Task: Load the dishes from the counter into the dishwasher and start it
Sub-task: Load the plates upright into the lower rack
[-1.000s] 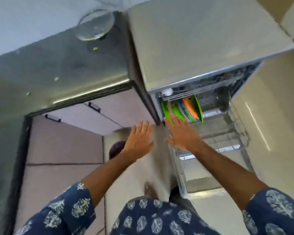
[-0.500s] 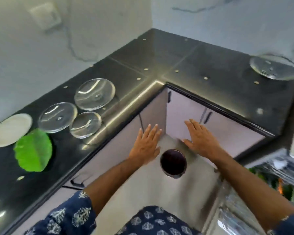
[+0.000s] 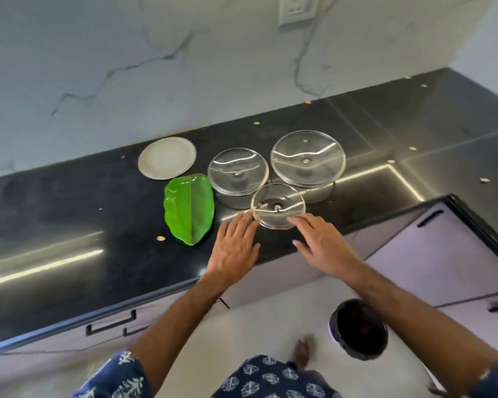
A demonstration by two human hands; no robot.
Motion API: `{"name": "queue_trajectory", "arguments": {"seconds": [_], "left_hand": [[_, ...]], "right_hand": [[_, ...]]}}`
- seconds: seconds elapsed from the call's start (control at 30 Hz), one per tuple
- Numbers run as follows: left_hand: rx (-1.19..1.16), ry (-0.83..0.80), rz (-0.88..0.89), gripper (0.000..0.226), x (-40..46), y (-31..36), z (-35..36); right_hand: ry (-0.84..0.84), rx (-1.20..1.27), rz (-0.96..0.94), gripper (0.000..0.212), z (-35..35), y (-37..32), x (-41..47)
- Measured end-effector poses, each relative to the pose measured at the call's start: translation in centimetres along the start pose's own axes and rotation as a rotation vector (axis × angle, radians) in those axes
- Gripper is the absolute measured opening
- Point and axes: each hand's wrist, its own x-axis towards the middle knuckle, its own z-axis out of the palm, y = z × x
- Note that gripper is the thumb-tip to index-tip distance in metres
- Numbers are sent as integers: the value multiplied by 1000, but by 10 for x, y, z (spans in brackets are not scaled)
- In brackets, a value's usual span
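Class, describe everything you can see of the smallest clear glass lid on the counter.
The smallest glass lid is round, clear and glass-like, with a small metal fitting at its centre. It lies near the black counter's front edge, overlapping the largest lid. The left hand and right hand reach its near rim with straight fingers; actual contact is unclear.
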Motion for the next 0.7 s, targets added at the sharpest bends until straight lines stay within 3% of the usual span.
{"name": "queue_trajectory", "arguments": {"seconds": [0.17, 0.3, 0.5, 0.63, 0.7], "left_hand": [[-82, 106, -369, 58, -11, -74, -4], [-214, 9, -715, 59, -9, -118, -8], [-458, -33, -1018, 67, 4, -163, -4], [-821, 62, -1137, 67, 12, -189, 3], [-937, 88, -1161, 64, 17, -200, 3]], "right_hand": [[39, 110, -283, 38, 12, -33, 64], [-43, 252, -351, 37, 28, -53, 105], [-319, 617, -51, 45, 58, -86, 147], [-469, 869, 284, 65, 72, -107, 169], [-507, 923, 372, 65, 81, -108, 181]]}}
